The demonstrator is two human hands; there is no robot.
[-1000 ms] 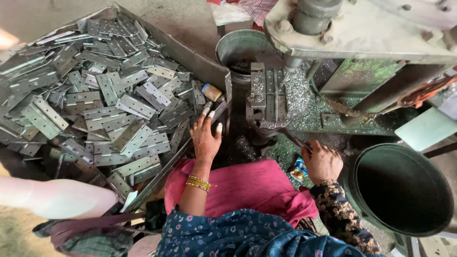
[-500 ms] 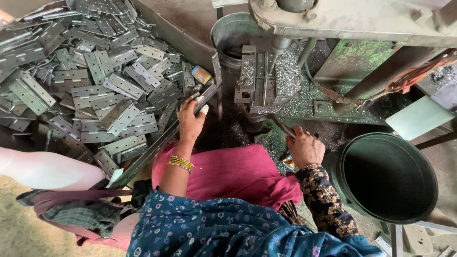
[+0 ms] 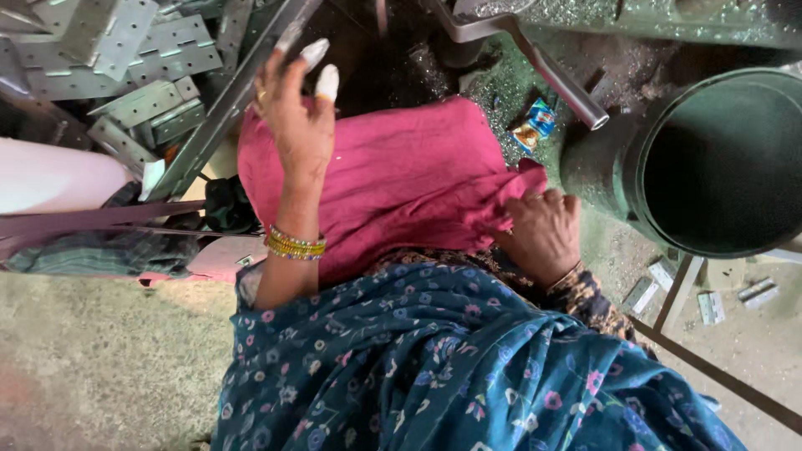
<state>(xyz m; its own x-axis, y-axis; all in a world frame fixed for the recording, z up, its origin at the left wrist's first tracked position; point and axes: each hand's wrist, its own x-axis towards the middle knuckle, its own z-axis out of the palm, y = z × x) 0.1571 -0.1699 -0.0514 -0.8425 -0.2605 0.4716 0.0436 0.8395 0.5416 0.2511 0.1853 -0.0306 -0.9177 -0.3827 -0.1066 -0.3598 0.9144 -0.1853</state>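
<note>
The left hand (image 3: 299, 117) is up in the air with its fingers spread loose, and it has nothing in it. Two fingertips (image 3: 327, 81) have white wraps on them. The hand is just beside a long metal bar (image 3: 219, 117) that slants up past it, but I cannot tell if they touch. Gold bangles (image 3: 294, 244) sit on the wrist. The right hand (image 3: 543, 235) is low on the lap, and its fingers curl around the edge of the pink cloth (image 3: 393, 175) and hold it. The pink cloth lies spread over the lap, between the two hands. I think this is a moment between pieces, with one hand free and one busy with the cloth. A reach by the left hand needs care, because the pile of metal plates (image 3: 125, 58) behind the bar has many hard edges. On the right, a big green drum (image 3: 601, 179) stands near the cloth, and a metal handle (image 3: 555, 79) sticks out above it, so room there is tight. A small bright wrapper (image 3: 535, 125) lies on the floor between them. The most open room is above the lap.
</note>
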